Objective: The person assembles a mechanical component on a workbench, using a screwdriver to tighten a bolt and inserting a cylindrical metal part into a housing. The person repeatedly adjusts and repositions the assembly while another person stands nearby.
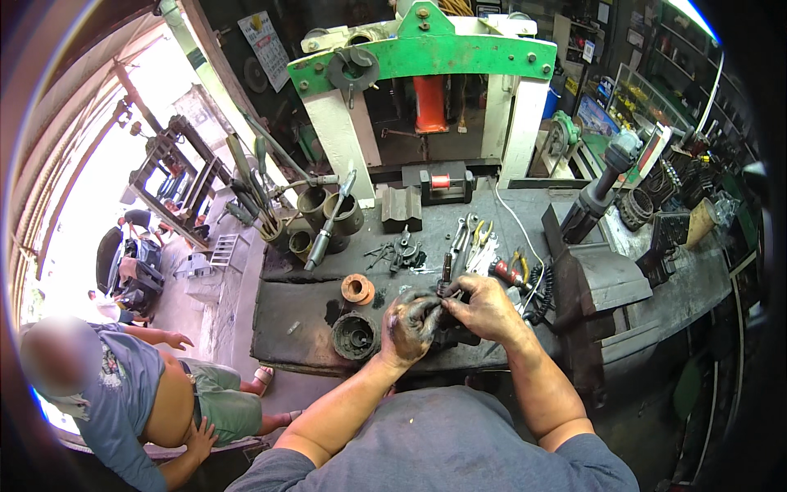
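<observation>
- Dark slender metal rod point(447, 269), lower centre of the frame, stands upright between both hands, probably so its end stays visible.
- Blackened left hand point(412, 326) curls closed around its base, seemingly to steady it; the right hand point(485, 307) pinches there, thumb against fingers, contact partly hidden.
- Round black metal housing point(356, 335) and rust-orange flanged ring point(357, 289) sit just left, likely for easy reach.
- Yellow-handled pliers point(484, 234) lie beyond, perhaps leaving working room.

Near a green-topped frame point(484, 59) hangs a sheet point(264, 49), perhaps a calendar.
</observation>
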{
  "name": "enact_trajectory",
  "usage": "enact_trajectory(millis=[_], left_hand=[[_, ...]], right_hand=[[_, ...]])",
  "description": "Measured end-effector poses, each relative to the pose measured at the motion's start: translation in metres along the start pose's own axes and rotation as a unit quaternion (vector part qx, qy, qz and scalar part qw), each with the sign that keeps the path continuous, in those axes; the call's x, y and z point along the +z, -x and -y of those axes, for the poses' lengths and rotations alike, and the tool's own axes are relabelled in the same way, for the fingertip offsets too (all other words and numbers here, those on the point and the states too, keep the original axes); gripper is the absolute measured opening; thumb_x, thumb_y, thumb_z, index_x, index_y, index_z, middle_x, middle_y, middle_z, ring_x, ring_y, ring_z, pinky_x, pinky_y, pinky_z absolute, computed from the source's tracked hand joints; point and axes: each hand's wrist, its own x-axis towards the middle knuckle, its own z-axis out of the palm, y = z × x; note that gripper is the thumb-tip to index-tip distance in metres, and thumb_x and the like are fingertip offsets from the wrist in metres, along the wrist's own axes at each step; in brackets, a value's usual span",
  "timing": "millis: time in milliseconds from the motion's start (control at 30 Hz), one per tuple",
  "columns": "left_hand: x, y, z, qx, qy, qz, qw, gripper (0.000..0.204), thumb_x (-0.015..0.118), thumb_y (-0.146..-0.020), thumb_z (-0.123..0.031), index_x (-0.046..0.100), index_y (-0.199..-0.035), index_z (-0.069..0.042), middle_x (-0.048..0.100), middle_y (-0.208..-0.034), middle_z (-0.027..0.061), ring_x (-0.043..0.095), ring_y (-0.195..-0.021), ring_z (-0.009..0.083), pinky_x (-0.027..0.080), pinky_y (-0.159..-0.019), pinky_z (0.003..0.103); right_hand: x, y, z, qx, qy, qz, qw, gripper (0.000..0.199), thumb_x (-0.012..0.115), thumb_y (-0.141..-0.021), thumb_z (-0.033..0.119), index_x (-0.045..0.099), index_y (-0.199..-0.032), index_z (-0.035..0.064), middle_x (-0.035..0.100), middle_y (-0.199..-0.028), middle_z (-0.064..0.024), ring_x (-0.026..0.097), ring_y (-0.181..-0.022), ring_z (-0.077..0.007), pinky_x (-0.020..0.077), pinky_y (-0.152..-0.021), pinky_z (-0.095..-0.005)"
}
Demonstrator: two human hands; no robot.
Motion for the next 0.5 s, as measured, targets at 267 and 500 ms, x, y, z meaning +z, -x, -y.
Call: enact_trajectory(millis=[267, 500], left_hand=[[-0.005, 0.008, 0.008, -0.017, -0.017, 0.024, 0.999, 0.021, 0.083, -0.089, -0.01, 0.08, -0.109, -0.003, 0.077, -0.11, 0.0179, 0.075, -0.101, 0.0373, 0.059, -0.087, 0.046], [-0.015, 0.009, 0.007, -0.044, 0.032, 0.052, 0.997, 0.024, 0.083, -0.092, -0.014, 0.08, -0.113, -0.002, 0.077, -0.116, 0.0184, 0.075, -0.107, 0.0357, 0.059, -0.095, 0.044]], right_hand=[[0.001, 0.004, -0.005, 0.024, 0.003, 0.003, 1.0, 0.017, 0.084, -0.092, 0.015, 0.081, -0.103, 0.0023, 0.076, -0.097, -0.0179, 0.076, -0.094, -0.0338, 0.0596, -0.087, -0.0428], [-0.003, 0.0, 0.005, 0.002, -0.016, 0.012, 1.0, 0.022, 0.085, -0.092, 0.017, 0.081, -0.109, 0.0029, 0.079, -0.105, -0.0185, 0.077, -0.1, -0.0329, 0.0599, -0.091, -0.0423]])
